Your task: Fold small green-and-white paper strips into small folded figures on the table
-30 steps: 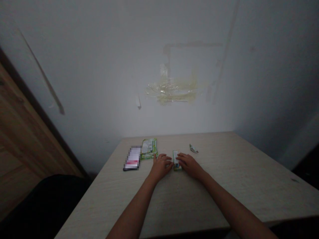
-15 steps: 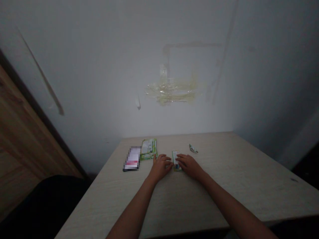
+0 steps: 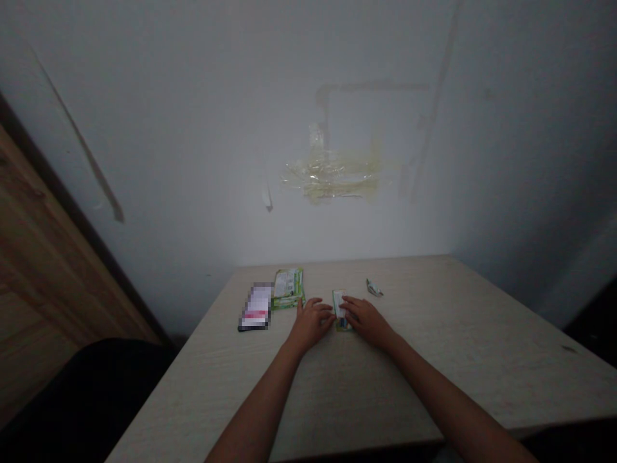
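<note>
A narrow green-and-white printed packet [image 3: 339, 307], perhaps folded, lies flat on the table between my hands. My right hand [image 3: 365, 319] rests over its right side, fingers stretched across it. At its left edge is my left hand [image 3: 312, 323], palm down, with fingers apart and tips at or near the packet. Just beyond my left thumb sits a stack of green-and-white printed packets [image 3: 288, 288]. A small crumpled green-and-white piece [image 3: 374, 288] lies past my right hand. Parts of the narrow packet are hidden under my right fingers.
A phone [image 3: 256, 308] with a blurred screen lies left of the stack. The pale wooden table [image 3: 424, 366] meets a wall with clear tape [image 3: 337, 177] stuck on it. Something black [image 3: 91, 392] stands at the left, beside a wooden panel [image 3: 43, 270].
The narrow packet's far end shows slightly farther from me. My right fingers have shifted very slightly; the left hand stays almost still.
</note>
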Tool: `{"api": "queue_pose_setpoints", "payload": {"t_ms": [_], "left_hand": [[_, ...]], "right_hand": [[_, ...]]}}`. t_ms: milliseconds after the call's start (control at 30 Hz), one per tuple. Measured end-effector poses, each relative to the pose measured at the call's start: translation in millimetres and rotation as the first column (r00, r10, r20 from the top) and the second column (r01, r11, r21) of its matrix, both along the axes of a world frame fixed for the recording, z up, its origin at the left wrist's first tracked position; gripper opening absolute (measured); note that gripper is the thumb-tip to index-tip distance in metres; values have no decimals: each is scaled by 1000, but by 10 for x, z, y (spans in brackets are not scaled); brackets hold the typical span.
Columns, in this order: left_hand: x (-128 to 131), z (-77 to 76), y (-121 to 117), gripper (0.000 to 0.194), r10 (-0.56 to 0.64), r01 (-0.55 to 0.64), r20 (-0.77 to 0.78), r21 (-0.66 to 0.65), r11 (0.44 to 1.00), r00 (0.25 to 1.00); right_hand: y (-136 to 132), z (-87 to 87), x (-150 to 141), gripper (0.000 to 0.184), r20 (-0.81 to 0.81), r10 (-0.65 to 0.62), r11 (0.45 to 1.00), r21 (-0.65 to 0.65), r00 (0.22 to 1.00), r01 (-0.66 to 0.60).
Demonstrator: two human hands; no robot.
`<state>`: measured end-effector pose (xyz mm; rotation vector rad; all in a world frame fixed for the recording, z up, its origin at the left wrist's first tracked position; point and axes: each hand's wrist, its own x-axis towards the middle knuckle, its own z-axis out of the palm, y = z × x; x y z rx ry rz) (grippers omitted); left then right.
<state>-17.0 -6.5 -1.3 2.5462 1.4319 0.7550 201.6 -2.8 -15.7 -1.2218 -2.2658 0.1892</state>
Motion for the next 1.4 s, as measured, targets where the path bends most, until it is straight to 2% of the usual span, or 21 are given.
{"api": "queue_pose_setpoints", "payload": {"t_ms": [100, 267, 467, 833, 1167, 1400], "left_hand": [[5, -4, 6, 27, -10, 10, -2, -14, 1000, 1000], [6, -33, 25, 25, -17, 17, 13, -15, 1000, 1000], [-7, -85, 49, 25, -20, 19, 32, 16, 1000, 999], [-24, -120, 69, 28, -25, 25, 41, -20, 999, 999], [-14, -91, 46, 28, -11, 12, 11, -36, 999, 1000], [-25, -111, 62, 29, -28, 29, 30, -45, 999, 999]], "right_hand": [[44, -50, 20, 44, -56, 4, 1000, 26, 998, -3], [85, -91, 44, 39, -91, 3, 1000, -1, 996, -3], [55, -37, 38, 37, -48, 13, 1000, -11, 999, -13], [1, 54, -6, 37, -9, -3, 999, -35, 1000, 2], [43, -26, 26, 36, -9, 3, 1000, -14, 1000, -3], [53, -23, 20, 36, 12, 5, 1000, -7, 1000, -5]]}}
